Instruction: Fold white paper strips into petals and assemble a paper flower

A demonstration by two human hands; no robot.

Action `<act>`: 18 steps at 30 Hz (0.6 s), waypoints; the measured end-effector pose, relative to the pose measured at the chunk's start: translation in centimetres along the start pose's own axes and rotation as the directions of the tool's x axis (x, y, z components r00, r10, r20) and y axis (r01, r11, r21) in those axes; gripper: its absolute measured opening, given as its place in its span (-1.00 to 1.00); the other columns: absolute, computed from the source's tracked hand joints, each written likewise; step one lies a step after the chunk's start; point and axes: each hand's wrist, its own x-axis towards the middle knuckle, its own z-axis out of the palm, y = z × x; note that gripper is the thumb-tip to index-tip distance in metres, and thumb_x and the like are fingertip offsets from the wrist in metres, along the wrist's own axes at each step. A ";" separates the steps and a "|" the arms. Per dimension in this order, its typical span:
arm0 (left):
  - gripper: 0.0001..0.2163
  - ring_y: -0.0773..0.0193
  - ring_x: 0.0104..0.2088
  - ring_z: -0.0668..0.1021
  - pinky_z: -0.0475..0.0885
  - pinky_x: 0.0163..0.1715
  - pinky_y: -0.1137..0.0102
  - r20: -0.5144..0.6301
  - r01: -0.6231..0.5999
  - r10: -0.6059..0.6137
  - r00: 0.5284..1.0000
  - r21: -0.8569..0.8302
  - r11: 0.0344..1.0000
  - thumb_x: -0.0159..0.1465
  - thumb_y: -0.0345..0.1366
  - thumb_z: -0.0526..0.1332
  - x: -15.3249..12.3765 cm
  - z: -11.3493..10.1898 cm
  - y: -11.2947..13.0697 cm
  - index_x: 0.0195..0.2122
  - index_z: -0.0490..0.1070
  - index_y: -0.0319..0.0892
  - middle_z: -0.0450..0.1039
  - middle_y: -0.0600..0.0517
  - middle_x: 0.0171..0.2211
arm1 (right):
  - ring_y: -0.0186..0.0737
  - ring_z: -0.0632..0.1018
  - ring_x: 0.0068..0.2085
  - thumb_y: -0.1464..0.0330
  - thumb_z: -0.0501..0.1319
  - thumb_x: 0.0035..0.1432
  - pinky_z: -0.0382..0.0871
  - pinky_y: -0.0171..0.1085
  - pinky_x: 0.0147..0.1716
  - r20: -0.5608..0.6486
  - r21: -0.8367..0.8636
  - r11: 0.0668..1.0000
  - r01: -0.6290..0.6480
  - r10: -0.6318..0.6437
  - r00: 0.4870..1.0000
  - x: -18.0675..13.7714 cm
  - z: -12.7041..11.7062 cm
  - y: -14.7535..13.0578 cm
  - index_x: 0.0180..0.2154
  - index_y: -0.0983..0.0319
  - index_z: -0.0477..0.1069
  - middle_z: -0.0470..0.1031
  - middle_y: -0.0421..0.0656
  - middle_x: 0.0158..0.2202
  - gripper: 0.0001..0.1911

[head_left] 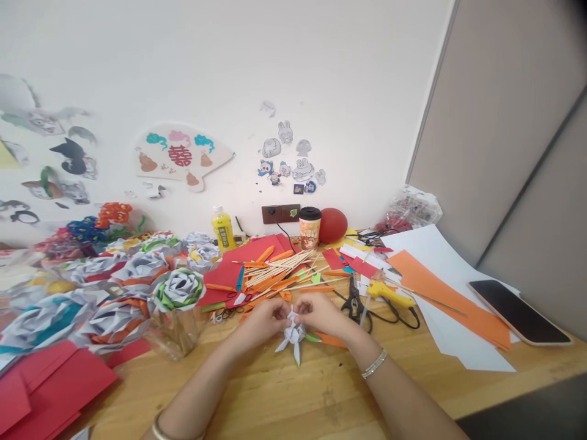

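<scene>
My left hand [265, 319] and my right hand [321, 313] meet over the wooden table [321, 391], both pinching a small white folded paper flower [293, 338] with green tips. Their fingers are closed on its top. The piece hangs just above the tabletop between them. Behind the hands lies a heap of wooden skewers [279, 266] and orange paper strips [270, 282].
Several finished paper roses [178, 288] crowd the left. Red paper sheets [41, 382] lie at front left. Scissors [354, 300], a yellow glue gun [389, 294], orange sheets [447, 293], white paper [458, 348] and a phone [518, 310] sit right. A yellow bottle [222, 228] and cup [310, 227] stand by the wall.
</scene>
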 end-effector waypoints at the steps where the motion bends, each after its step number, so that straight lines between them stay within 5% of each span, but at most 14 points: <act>1: -0.80 0.30 -0.49 0.41 0.26 -0.49 0.47 0.007 0.002 -0.002 1.000 0.010 1.000 -0.03 -0.19 0.22 0.0 -0.1 0.0 -0.49 0.40 -0.25 0.41 0.05 -0.53 | -0.36 0.44 -0.46 0.51 0.24 -0.15 0.27 -0.42 -0.49 0.013 0.003 1.000 -0.012 0.012 1.000 0.0 0.0 0.1 -0.46 0.30 0.42 0.43 -0.24 -0.53 -0.90; 9: -0.86 0.31 -0.52 0.37 0.19 -0.54 0.49 -0.058 0.017 -0.017 0.998 0.003 1.000 -0.03 -0.25 0.21 -0.1 0.4 -0.4 -0.57 0.33 -0.21 0.36 0.09 -0.57 | -0.35 0.45 -0.46 0.47 0.27 -0.17 0.30 -0.39 -0.47 0.070 0.089 0.996 -0.017 0.011 0.997 0.1 -0.1 0.9 -0.43 0.30 0.43 0.44 -0.21 -0.51 -0.86; 18: -0.92 0.31 -0.49 0.36 0.19 -0.51 0.48 -0.039 -0.045 0.048 0.998 0.086 0.995 0.04 -0.32 0.13 -0.3 0.6 0.0 -0.53 0.32 -0.21 0.34 0.10 -0.55 | -0.36 0.44 -0.47 0.56 0.21 -0.20 0.26 -0.42 -0.51 0.016 -0.048 0.999 -0.014 0.014 1.000 0.1 0.1 0.8 -0.45 0.30 0.40 0.43 -0.23 -0.52 -0.85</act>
